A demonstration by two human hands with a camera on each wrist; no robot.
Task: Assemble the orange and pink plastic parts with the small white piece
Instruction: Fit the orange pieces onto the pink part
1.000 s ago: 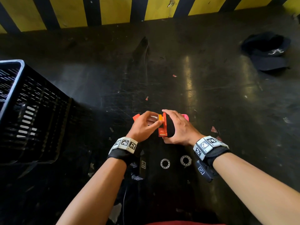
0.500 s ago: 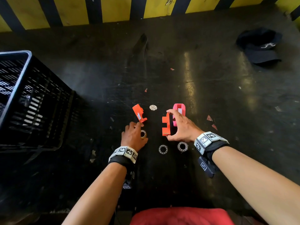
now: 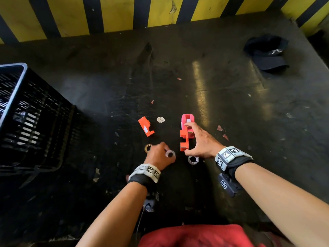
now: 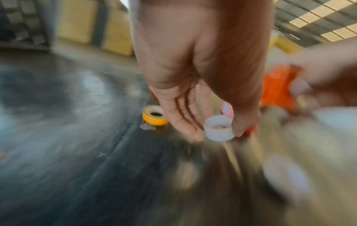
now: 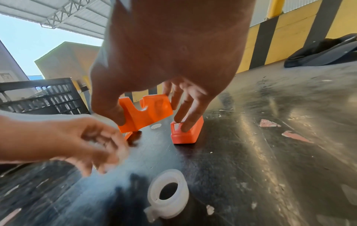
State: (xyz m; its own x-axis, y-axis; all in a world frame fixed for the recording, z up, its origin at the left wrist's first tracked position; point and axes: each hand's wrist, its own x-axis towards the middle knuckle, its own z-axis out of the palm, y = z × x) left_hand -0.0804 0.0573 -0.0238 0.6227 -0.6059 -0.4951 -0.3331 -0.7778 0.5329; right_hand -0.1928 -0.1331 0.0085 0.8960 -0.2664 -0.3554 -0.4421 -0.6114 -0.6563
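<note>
Orange notched part (image 3: 184, 139) pinched upright in right hand (image 3: 201, 141) just above dark floor (image 3: 231, 107), fingertip on pink part (image 3: 187, 120) behind, left hand (image 3: 159, 155) pinching white ring (image 3: 170, 154), second orange part (image 3: 146, 126) lying apart

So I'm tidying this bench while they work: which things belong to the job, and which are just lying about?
In the job:
- orange part, held by right hand
- pink part
- white ring, pinched by left hand

Lying about:
- black crate
- dark cap
- yellow ring
</note>
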